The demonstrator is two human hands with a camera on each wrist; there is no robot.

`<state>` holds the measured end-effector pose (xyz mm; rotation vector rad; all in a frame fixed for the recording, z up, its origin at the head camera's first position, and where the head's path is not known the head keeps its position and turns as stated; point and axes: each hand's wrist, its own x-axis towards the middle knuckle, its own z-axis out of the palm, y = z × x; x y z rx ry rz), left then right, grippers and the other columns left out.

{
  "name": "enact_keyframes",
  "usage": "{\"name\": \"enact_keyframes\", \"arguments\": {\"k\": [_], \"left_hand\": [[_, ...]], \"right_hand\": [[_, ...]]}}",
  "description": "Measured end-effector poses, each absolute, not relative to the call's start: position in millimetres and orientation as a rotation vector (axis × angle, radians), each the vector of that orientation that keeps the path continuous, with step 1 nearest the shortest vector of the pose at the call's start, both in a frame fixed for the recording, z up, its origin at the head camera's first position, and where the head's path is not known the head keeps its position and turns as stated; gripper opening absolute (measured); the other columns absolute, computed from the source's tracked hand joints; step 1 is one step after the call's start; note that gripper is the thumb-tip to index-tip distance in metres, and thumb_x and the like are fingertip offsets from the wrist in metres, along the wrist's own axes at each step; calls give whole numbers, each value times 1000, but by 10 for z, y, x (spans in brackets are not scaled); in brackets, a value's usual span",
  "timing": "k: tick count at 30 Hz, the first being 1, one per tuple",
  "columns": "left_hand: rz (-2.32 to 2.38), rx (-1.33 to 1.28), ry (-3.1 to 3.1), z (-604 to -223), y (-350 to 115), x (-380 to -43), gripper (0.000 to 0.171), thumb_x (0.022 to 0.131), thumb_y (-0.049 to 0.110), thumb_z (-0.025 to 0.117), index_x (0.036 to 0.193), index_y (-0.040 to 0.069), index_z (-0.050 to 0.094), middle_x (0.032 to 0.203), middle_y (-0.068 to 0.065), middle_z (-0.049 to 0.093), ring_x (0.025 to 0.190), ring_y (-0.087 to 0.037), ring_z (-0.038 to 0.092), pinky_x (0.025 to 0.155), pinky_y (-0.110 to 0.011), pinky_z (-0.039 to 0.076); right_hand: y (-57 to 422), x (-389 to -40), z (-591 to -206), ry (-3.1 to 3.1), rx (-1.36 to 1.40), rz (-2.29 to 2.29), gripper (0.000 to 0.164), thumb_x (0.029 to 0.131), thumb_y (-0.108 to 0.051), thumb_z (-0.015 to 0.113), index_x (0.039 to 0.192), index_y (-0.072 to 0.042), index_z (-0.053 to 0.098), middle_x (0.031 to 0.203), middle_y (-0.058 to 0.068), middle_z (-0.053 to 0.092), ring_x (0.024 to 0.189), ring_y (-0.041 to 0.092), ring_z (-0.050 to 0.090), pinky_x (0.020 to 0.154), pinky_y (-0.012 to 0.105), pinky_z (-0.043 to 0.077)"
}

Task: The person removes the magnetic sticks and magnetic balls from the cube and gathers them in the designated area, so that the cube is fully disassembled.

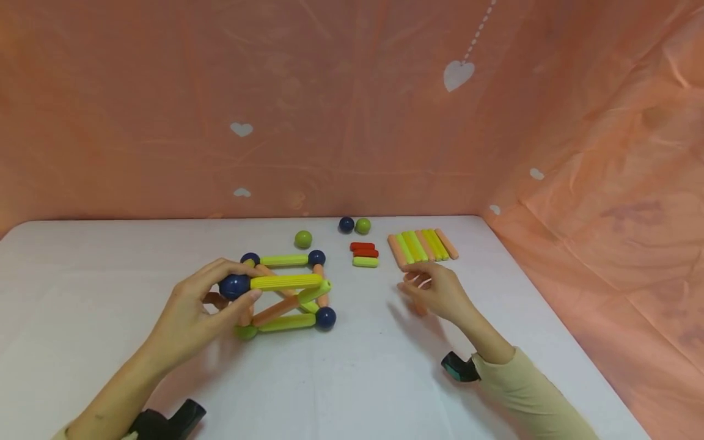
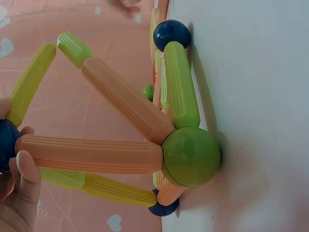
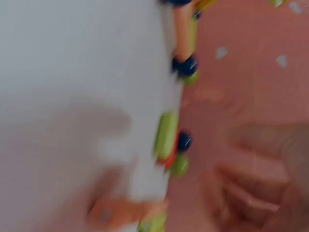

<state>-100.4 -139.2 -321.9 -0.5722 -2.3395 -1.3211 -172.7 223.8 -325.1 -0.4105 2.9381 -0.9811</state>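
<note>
My left hand (image 1: 189, 311) pinches a dark blue ball (image 1: 233, 287) between thumb and fingers, at the raised end of a construction of sticks and balls. From this ball a yellow stick (image 1: 286, 282) reaches right, its tip by a short green stick (image 1: 315, 292) on a slanting orange stick (image 2: 128, 99). Another orange stick (image 2: 91, 153) joins the ball to a green ball (image 2: 191, 157) on the table. My right hand (image 1: 437, 290) hovers, fingers loosely bent, nothing visibly held. Below it lies a single orange stick (image 3: 116, 212), partly hidden in the head view.
A row of orange, green and yellow sticks (image 1: 422, 245) lies beyond my right hand. Short red sticks (image 1: 364, 252) and a short green stick (image 1: 365, 262) lie left of it. Loose balls rest behind: blue (image 1: 346, 225), green (image 1: 363, 226), and another green ball (image 1: 303, 239).
</note>
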Motion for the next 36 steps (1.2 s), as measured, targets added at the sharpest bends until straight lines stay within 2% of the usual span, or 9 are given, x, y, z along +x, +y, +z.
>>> {"name": "enact_keyframes", "arguments": {"k": [4,7,13,22,28,32,36], "left_hand": [[-1323,-570,-2337,-3215,-1394,-999,29,83,5,73,109,18,67,102,7,64,82,-1,54,59,-15,49],[-1323,-555,-2356,-3208,-1394,-995,28,84,7,73,109,18,66,103,7,64,83,-1,54,60,-15,49],[-1330,-548,-2368,-3211,-1395,-1005,28,84,9,73,110,18,66,104,7,64,83,-1,54,60,-15,49],[-1334,-543,-2373,-3222,-1395,-1003,27,84,9,73,109,17,66,104,8,64,83,-2,54,61,-15,49],[-1329,-545,-2370,-3226,-1384,-1011,28,84,8,73,109,17,66,103,7,64,82,-3,54,61,-16,49],[-1323,-547,-2367,-3226,-1379,-1014,28,84,7,73,109,17,66,103,7,64,82,-2,54,61,-15,49],[-1319,-548,-2362,-3227,-1381,-1015,29,84,7,73,109,18,66,103,7,64,81,-2,54,61,-15,49]], "right_hand": [[1977,-1700,-3229,2693,-634,-1300,36,84,-17,74,116,-2,65,107,15,68,95,21,63,81,25,53],[1799,-1684,-3239,2494,-762,-1441,40,84,-14,74,120,-1,62,115,17,65,103,23,61,86,25,52],[1549,-1675,-3299,2323,-879,-1527,41,84,-13,74,121,0,62,116,14,64,102,24,61,86,27,53],[1339,-1674,-3416,2135,-869,-1584,40,85,-14,73,120,0,60,109,25,62,98,28,61,82,25,52],[1186,-1645,-3449,2042,-815,-1651,40,85,-10,73,121,1,59,114,15,62,92,19,62,84,25,53],[1103,-1623,-3475,2012,-779,-1711,39,86,-6,70,122,4,58,117,16,62,94,11,63,86,26,53],[1069,-1610,-3523,1990,-776,-1753,35,89,-5,66,121,7,58,113,19,63,93,13,61,84,24,53]]}}
